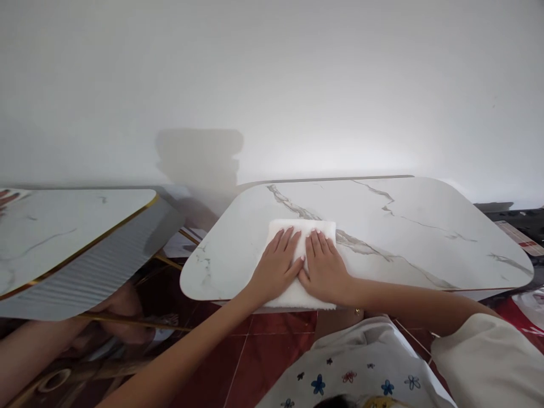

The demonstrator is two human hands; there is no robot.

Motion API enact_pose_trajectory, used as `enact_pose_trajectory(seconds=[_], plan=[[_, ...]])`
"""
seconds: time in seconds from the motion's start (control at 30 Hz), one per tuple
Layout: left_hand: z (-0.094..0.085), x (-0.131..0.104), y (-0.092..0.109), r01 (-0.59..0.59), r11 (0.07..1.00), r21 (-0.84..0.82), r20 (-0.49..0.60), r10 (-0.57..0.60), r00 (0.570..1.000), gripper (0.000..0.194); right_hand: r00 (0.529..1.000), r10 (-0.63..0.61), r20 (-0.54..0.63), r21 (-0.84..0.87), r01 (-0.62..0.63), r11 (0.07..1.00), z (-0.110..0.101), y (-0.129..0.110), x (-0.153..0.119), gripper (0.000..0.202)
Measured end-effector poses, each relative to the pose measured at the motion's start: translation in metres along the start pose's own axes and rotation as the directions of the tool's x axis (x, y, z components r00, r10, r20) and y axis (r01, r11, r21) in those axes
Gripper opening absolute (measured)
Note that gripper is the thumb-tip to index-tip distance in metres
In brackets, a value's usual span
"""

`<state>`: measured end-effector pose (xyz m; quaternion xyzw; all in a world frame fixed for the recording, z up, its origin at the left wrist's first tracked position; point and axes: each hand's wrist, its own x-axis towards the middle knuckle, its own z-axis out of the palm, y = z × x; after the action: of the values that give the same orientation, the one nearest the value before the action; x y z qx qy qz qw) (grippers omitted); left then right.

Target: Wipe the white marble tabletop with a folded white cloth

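Note:
A folded white towel (pixel 297 297) lies flat on a white marble-patterned table (pixel 238 243), its lower end reaching the table's front edge. My left hand (pixel 276 263) rests palm down on the towel's left half, fingers stretched out and pointing away from me. Beside it, my right hand (pixel 325 269) lies flat on the right half, also with straight fingers. The two thumbs meet or nearly meet in the middle. Neither hand grasps the cloth; both palms are hidden against it.
Close behind the table stands a plain pale wall (pixel 297 85). To the left is a second marble-topped table (pixel 85 226) with gold trim and a ribbed grey side. Another person's bare limb (pixel 38 343) shows below it. Red floor tiles (pixel 272 345) lie underneath.

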<state>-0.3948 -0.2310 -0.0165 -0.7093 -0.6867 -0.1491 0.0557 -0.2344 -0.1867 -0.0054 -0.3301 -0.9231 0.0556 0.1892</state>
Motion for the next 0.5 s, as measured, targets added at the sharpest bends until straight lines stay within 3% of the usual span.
enact_pose_trajectory(seconds=[0.13,0.37,0.5], plan=[[-0.002,-0.008,0.009,0.023,1.000,-0.009,0.002,-0.023,1.000,0.061,1.000,-0.011,-0.001,0.017,0.011,1.000,-0.003,0.000,-0.011,0.064],[0.004,-0.002,0.048,0.033,0.999,-0.027,0.014,-0.033,0.999,0.063,1.000,-0.017,0.010,-0.015,0.017,1.000,-0.015,0.026,-0.033,0.064],[0.011,0.011,0.051,0.018,0.999,-0.040,0.019,-0.017,1.000,0.063,1.000,-0.008,0.013,-0.035,0.008,0.999,-0.017,0.039,-0.029,0.064]])
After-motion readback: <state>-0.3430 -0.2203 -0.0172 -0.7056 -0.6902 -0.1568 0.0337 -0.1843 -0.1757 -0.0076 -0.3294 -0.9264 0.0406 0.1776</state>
